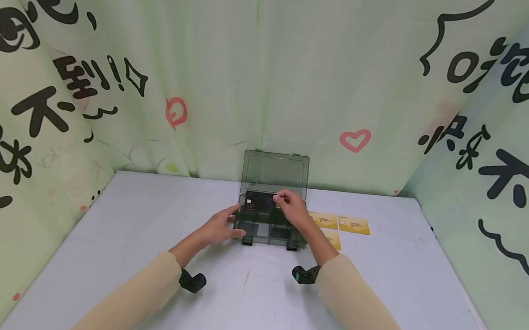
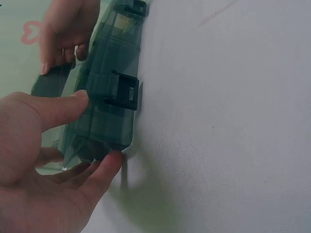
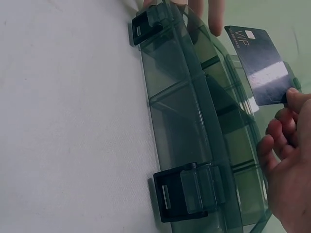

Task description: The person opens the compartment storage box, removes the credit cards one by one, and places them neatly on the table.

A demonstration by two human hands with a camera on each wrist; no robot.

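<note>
A translucent dark grey-green compartment box [image 1: 264, 241] stands on the table with its lid [image 1: 275, 171] raised at the back. My left hand [image 1: 220, 226] holds its left end, the thumb [image 2: 68, 109] over the top and the fingers along the side. Between thumb and fingertips, my right hand [image 1: 292, 209] pinches one corner of a black VIP card [image 3: 260, 65]. The card is tilted above the rear compartments. Two black latches [image 3: 182, 194] hang unfastened at the box's front. In the left wrist view, the left thumb overlaps part of the card.
Yellow cards [image 1: 353, 225] lie flat on the white table [image 1: 257, 304] to the right of the box, partly behind the right forearm. A printed curtain [image 1: 268, 85] surrounds the back and sides. Black wrist devices [image 1: 193, 282] sit at both sleeves.
</note>
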